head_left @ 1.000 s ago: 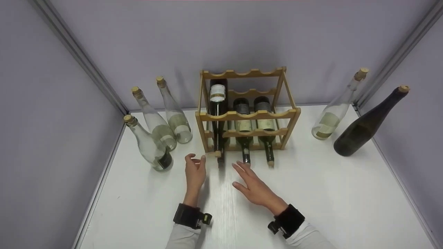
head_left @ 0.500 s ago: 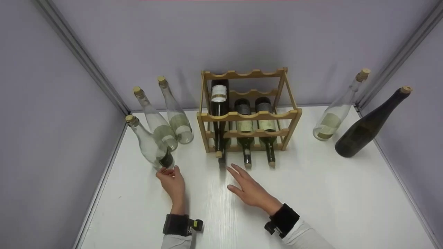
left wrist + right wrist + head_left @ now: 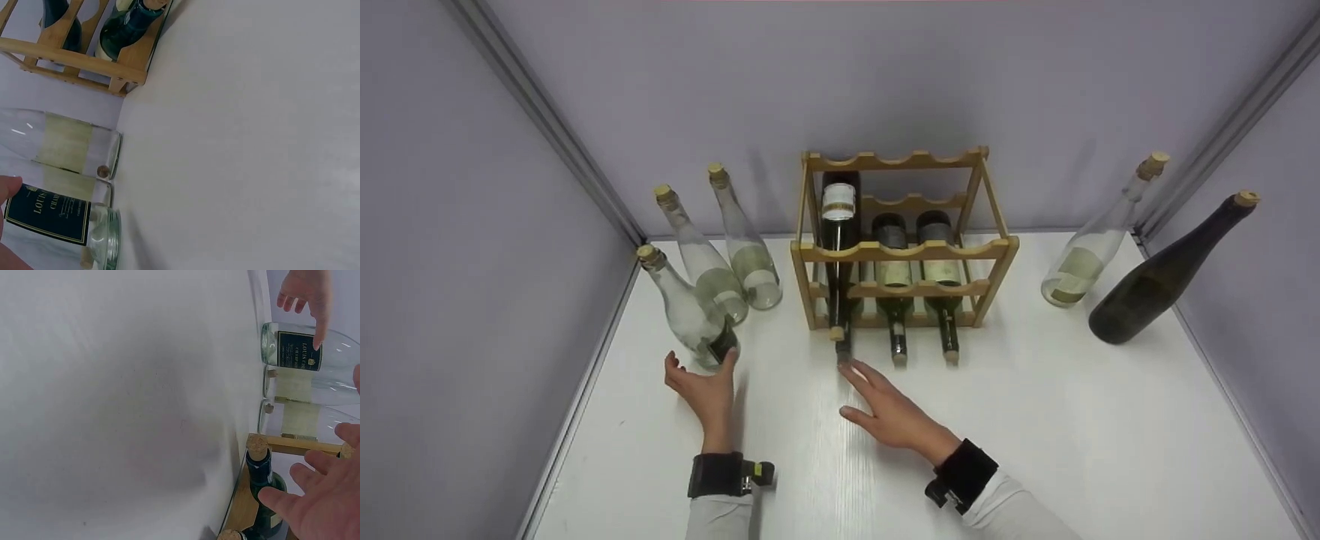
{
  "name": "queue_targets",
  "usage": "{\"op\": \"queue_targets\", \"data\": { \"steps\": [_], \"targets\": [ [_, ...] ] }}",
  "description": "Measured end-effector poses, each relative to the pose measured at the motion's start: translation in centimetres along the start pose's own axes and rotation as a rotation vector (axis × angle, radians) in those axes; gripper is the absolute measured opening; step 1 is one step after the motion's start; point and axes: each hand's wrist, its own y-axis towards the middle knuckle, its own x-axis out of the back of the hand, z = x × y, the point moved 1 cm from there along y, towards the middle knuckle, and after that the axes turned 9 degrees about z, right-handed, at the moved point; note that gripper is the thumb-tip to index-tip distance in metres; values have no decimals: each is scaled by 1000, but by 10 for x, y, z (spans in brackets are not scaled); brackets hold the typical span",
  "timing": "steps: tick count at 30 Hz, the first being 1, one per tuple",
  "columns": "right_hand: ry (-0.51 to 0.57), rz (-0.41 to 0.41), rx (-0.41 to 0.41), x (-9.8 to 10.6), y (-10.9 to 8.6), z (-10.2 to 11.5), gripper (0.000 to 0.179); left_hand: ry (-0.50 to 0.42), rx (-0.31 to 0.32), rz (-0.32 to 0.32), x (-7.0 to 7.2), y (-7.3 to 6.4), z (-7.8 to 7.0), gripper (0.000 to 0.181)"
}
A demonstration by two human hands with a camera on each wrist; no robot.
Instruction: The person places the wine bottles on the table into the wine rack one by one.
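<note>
My left hand [image 3: 705,394] is at the near left, thumb and fingers spread around the lower part of a clear corked glass bottle [image 3: 682,315]. Its dark label [image 3: 48,214] shows beside my thumb in the left wrist view; whether the skin touches the glass I cannot tell. My right hand [image 3: 896,416] hovers with fingers extended near the bottle necks at the front of a wooden wine rack [image 3: 901,250]. One dark bottle with a white label [image 3: 838,232] lies in the rack's upper tier, cork towards me. Below it lie dark wine bottles [image 3: 894,274] in the lower tier.
Two more clear bottles [image 3: 712,277] [image 3: 751,262] stand behind the left one. At the right stand a clear bottle [image 3: 1076,270] and a dark corked bottle [image 3: 1147,285]. Grey walls [image 3: 510,300] enclose the white table [image 3: 1035,435].
My left hand has moved left from in front of the rack to the dark-labelled clear bottle, its fingers spreading. My right hand has drifted slightly left. The bottles keep their places.
</note>
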Motion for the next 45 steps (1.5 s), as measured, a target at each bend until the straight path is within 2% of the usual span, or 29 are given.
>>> {"op": "queue_targets", "data": {
  "steps": [4,11,23,35,42,45],
  "targets": [
    [-11,13,7,-3,2,2,73,18,-28,58,1,11,-2,105],
    [24,42,15,-6,6,5,72,43,-87,100,2,31,-8,103],
    [69,61,5,-5,18,12,74,0,-90,171,1,51,-15,106],
    [119,78,11,-7,24,14,73,-10,-95,176,3,55,-17,97],
    [160,97,2,-7,21,15,71,-14,-182,143,2,53,-15,87],
    [171,101,1,-7,21,13,70,3,-204,129,2,49,-16,88]
  ]
}}
